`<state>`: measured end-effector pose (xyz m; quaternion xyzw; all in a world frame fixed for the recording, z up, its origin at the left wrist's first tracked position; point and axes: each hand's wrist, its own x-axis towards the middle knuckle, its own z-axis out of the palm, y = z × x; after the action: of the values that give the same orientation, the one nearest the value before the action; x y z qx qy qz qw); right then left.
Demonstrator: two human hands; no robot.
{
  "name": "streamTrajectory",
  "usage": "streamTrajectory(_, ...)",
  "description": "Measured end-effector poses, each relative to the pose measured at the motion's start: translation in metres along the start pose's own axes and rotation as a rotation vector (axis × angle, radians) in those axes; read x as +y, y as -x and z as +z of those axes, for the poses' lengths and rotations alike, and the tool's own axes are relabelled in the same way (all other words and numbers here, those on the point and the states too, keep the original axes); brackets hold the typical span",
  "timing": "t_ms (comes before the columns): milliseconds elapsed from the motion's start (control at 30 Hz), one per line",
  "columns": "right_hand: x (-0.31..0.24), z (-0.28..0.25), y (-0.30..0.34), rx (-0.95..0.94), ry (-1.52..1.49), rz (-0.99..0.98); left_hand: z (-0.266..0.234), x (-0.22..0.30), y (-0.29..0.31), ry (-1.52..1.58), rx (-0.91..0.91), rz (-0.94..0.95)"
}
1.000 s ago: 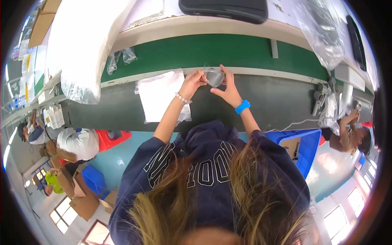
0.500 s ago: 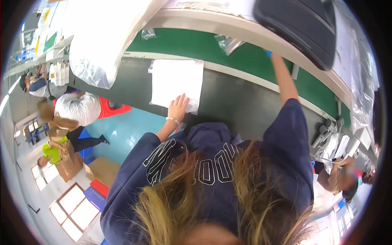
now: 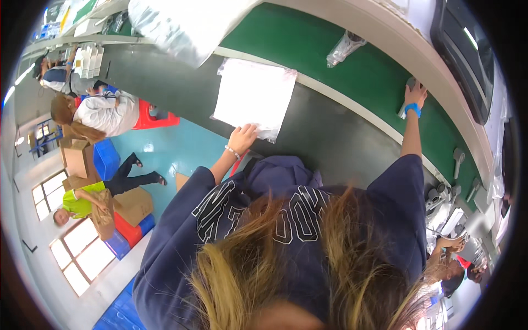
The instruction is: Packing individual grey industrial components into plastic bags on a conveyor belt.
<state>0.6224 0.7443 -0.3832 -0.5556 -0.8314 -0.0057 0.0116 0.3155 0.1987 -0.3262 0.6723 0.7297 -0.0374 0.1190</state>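
Observation:
A flat white sheet or stack in clear plastic (image 3: 254,96) lies on the dark worktop in front of me. My left hand (image 3: 243,137), with a beaded bracelet at the wrist, rests on its near edge, fingers stretched over the plastic. Farther right, my arm reaches onto the green belt (image 3: 379,82). There my right hand (image 3: 416,95), a blue band round its wrist, is closed on a slim grey item (image 3: 405,108). The fingers cover its upper part, so its kind cannot be made out.
A clear-wrapped item (image 3: 345,48) and a grey round-headed, handled item (image 3: 458,162) lie on the belt. A shelf edge (image 3: 385,33) overhangs it. A large plastic bag (image 3: 181,27) hangs at left. People sit on both sides; one in yellow-green (image 3: 80,203) is by cartons.
My right hand, hidden under the shelf before, now shows on the grey item. The view has swung to the right. My left hand stays at the sheet's near edge, its fingers less spread.

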Motion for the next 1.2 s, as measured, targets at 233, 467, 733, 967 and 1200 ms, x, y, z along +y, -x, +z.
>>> streamTrajectory(233, -0.096, -0.065, 0.084, 0.535, -0.374, -0.166, 0.007, -0.013, 0.005, 0.218, 0.151, 0.081)
streamTrajectory(467, -0.097, -0.06, 0.162, 0.437, -0.885, 0.287, 0.009, 0.0, 0.001, 0.225, 0.062, -0.023)
streamTrajectory(733, -0.1, -0.054, 0.222, 0.259, -1.673, 0.662, -0.022, -0.002, -0.001, 0.593, -0.015, -0.039)
streamTrajectory(967, -0.115, -0.082, 0.217, 0.413, -2.168, 0.758, -0.013, -0.01, 0.005, 0.756, 0.0, -0.116)
streamTrajectory(1200, -0.081, -0.079, 0.196, 0.507, -2.748, 0.948, -0.01, -0.01, -0.001, 0.945, 0.161, -0.354)
